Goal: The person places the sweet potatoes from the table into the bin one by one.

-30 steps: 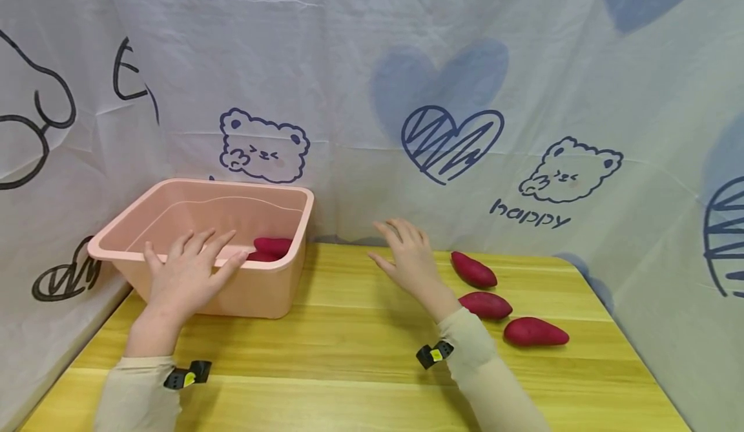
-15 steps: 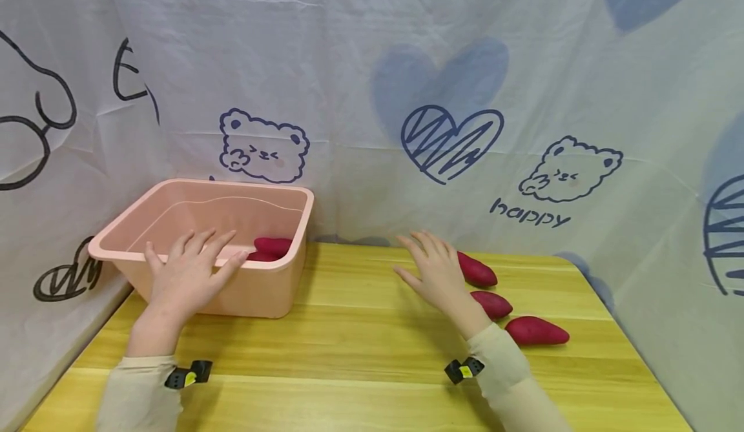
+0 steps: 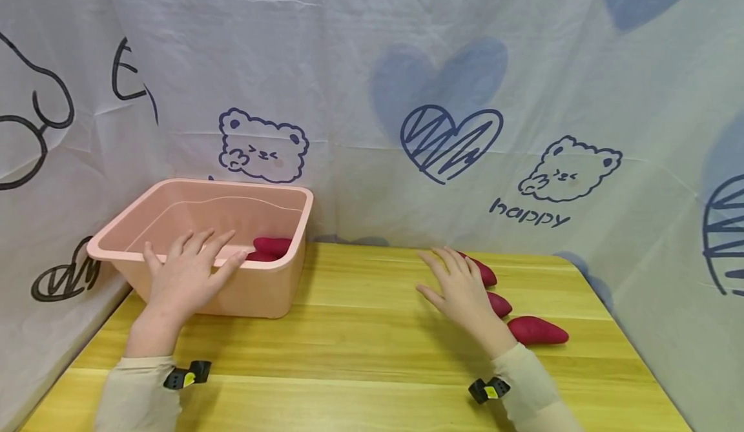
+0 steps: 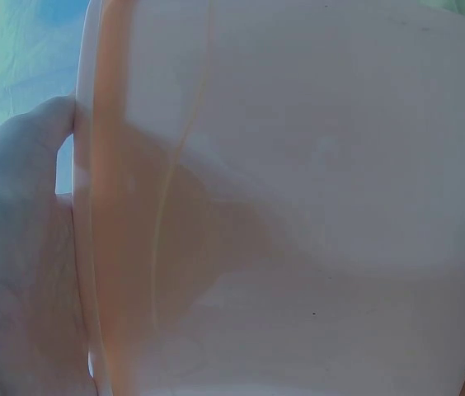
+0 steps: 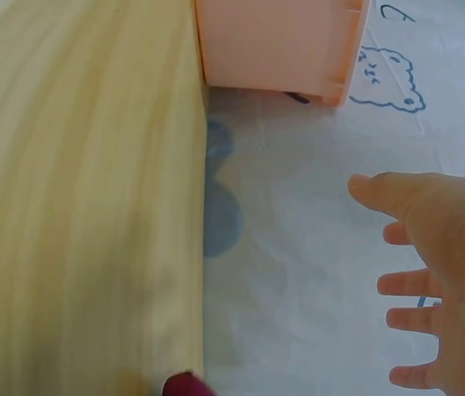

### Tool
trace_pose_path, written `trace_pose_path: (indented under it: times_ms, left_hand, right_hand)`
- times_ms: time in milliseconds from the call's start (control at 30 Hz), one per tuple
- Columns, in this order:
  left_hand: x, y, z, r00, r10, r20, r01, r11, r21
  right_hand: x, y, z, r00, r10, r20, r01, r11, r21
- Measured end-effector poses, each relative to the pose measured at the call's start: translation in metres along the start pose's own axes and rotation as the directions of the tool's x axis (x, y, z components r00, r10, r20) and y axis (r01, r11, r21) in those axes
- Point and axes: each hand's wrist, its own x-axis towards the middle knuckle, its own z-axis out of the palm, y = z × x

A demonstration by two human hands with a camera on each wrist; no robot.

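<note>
A pink plastic bin (image 3: 250, 296) stands at the left of the table, with at least two red-purple sweet potatoes (image 3: 273, 246) visible inside. My left hand (image 3: 183, 283) rests at its near rim, fingers spread; in the left wrist view that hand (image 4: 18, 247) touches the rim beside the bin's outer wall (image 4: 340, 181). My right hand (image 3: 462, 293) hovers over the table, fingers loosely extended and holding nothing. It partly covers a far sweet potato (image 3: 487, 273) and a middle one (image 3: 500, 304). A third sweet potato (image 3: 537, 330) lies nearer, beside my right wrist.
The yellow wood-grain table (image 3: 343, 348) meets a printed cloth backdrop (image 3: 360, 186) behind and at both sides. The bin stands close to the back and left cloth. Black straps with small devices are on both wrists.
My right hand has moved right and slightly toward me, now covering more of two sweet potatoes. The left hand and the bin have stayed in place.
</note>
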Motion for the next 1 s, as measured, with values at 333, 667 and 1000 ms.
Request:
trace_pose_path:
  times_ms: [333, 667, 1000]
  left_hand:
    - [0.0, -0.001, 0.0, 1.0, 0.0, -0.003, 0.0, 1.0, 0.0]
    - [0.0, -0.001, 0.001, 1.0, 0.003, 0.002, -0.003, 1.0, 0.002]
    - [0.0, -0.002, 0.0, 1.0, -0.005, 0.001, 0.005, 1.0, -0.004]
  right_hand:
    - [-0.015, 0.016, 0.001, 0.995, 0.065, 0.072, -0.064, 0.998, -0.02]
    - [-0.023, 0.028, 0.012, 0.991, 0.105, 0.077, -0.107, 0.994, 0.023]
    - [-0.026, 0.041, 0.017, 0.982, 0.123, 0.145, -0.13, 0.991, 0.038]
